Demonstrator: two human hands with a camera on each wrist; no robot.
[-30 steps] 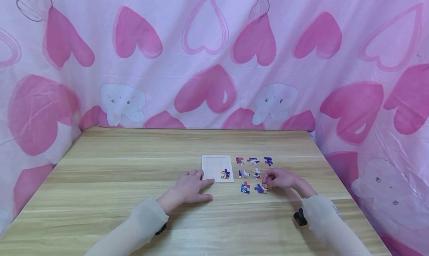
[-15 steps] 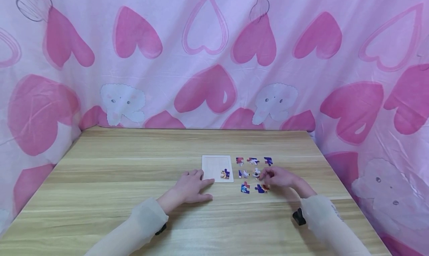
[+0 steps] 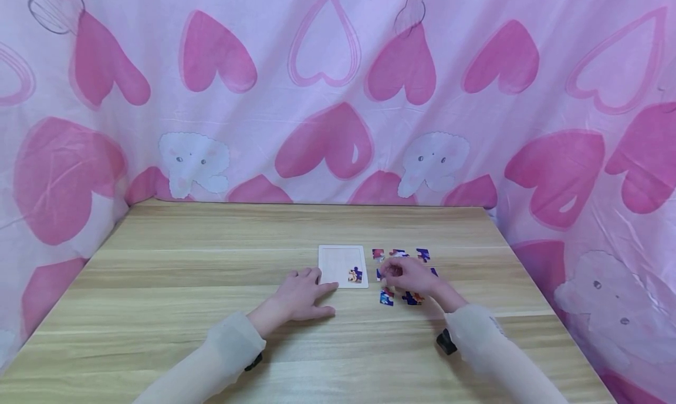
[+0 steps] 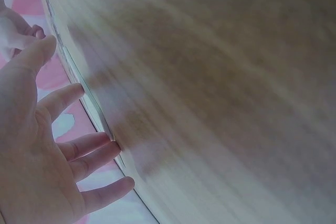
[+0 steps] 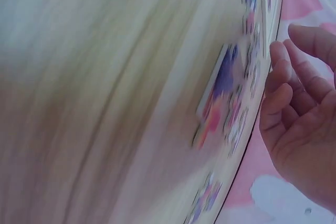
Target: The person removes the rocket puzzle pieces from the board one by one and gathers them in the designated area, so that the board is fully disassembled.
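My left hand [image 3: 296, 295] lies spread by the near left corner of a white puzzle tray [image 3: 333, 285], its fingertips touching that edge. One purple-and-yellow jigsaw piece [image 3: 355, 275] sits in the tray's near right corner. Loosely curled, my right hand [image 3: 409, 275] hovers over loose jigsaw pieces right of the tray and covers some of them. Nothing shows between its thumb and fingers in the right wrist view, where a purple-and-orange piece [image 5: 218, 90] lies on the table near the hand [image 5: 302, 114]. In the left wrist view the left hand's fingers [image 4: 68, 95] are straight and apart.
Several loose pieces surround the right hand, including a red one [image 3: 378, 255], a purple one [image 3: 423, 255] and a blue-and-red one [image 3: 386, 298]. They lie on a wood-grain table [image 3: 211, 234]. A pink heart-patterned curtain [image 3: 248, 134] stands behind it.
My right hand has moved left across the loose pieces, from their right side towards the tray. A piece at the right of the group has come into view. The left hand has stayed put.
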